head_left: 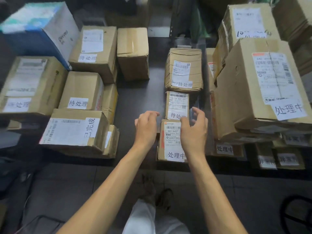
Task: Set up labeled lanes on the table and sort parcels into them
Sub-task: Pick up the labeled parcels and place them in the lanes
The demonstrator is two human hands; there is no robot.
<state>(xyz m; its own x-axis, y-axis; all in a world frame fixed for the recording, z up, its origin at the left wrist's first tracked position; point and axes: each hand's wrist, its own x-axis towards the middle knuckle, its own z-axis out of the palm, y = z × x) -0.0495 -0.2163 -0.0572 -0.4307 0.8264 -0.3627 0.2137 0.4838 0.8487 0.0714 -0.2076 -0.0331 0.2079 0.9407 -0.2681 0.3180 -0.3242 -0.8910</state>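
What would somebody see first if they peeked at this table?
Probably the two bare hands: left hand and right hand hover open over a row of small parcels at the middle. Then the big box on the right, and the blue-and-white box far left.

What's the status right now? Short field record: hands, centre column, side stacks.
left hand: open, hovering over dark table, holding nothing
right hand: open, over centre column
centre column: near box 处理中; small box 待处理; far box 待处理
left stack: front box 已完成
right stack: large box 处理中
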